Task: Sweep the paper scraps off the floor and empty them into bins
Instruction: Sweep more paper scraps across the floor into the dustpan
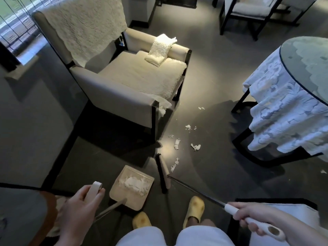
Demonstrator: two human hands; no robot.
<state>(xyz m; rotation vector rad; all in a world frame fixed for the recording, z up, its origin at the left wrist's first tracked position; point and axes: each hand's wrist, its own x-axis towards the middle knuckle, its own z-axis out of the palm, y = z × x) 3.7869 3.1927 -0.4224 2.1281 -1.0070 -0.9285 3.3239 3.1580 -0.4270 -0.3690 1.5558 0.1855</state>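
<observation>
Fingers of left hand (79,201) grasp dustpan (132,187) handle, right hand (248,216) clenches broom (162,172) handle; pan waits at 9 o'clock of brush; scraps (177,143) at 12.

Cream armchair (124,82) with folded cloth (160,50), lace-draped round table (291,96) opposite
</observation>
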